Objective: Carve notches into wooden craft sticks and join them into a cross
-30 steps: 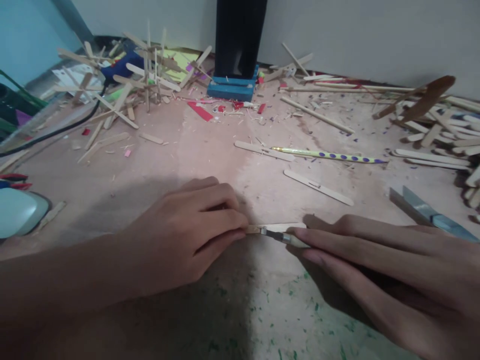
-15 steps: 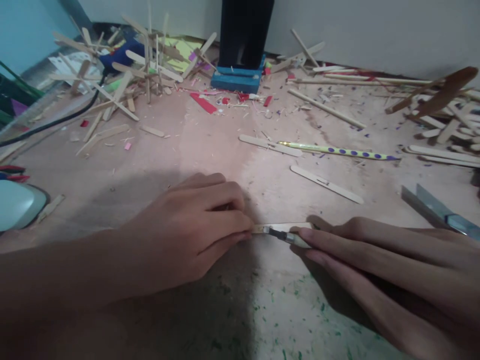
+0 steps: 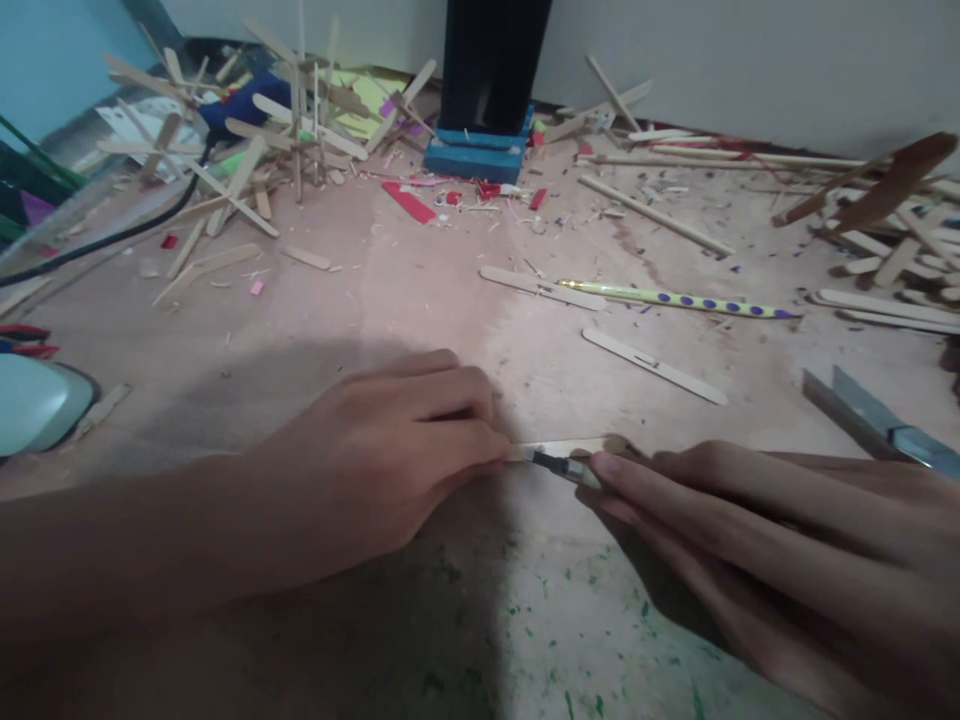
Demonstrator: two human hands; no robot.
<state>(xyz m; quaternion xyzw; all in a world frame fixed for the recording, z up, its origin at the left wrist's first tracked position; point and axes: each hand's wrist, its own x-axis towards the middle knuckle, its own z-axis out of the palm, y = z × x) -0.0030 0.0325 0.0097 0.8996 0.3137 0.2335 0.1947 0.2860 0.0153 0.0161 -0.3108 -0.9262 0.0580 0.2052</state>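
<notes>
1. Broad, flat, pale pinkish surface (image 3: 427,290), green-flecked toward 5 o'clock; clock directions are read from the centre of the view.
2. Left hand (image 3: 405,440), bare, at 8 o'clock. Grip closed on the left end of the stick in item 9, fingers curled.
3. Right hand (image 3: 757,520), bare, at 4 o'clock. Grip closed on the handle of the tool in item 10, pinched between the fingertips.
4. Tangled heap of pale wooden sticks (image 3: 244,185), at 10 o'clock.
5. Tall, black, flat-sided upright (image 3: 495,70) in a blue block-shaped base (image 3: 476,160), at 12 o'clock.
6. Smooth, rounded, pale blue-green object (image 3: 41,400), at 9 o'clock.
7. Slim yellow rod with purple dots (image 3: 675,300), between 2 and 3 o'clock.
8. Loose, slitted, pale wooden stick (image 3: 652,367), at 3 o'clock.
9. Pale, flat wooden craft stick (image 3: 570,445), at 4 o'clock near the centre, lying between the hands.
10. Slim, pale-handled cutting tool with a silvery collar (image 3: 576,469), also at 4 o'clock; its dark tip meets the stick just beside the left fingertips.
11. Flat red scrap (image 3: 407,200), at 11 o'clock.
</notes>
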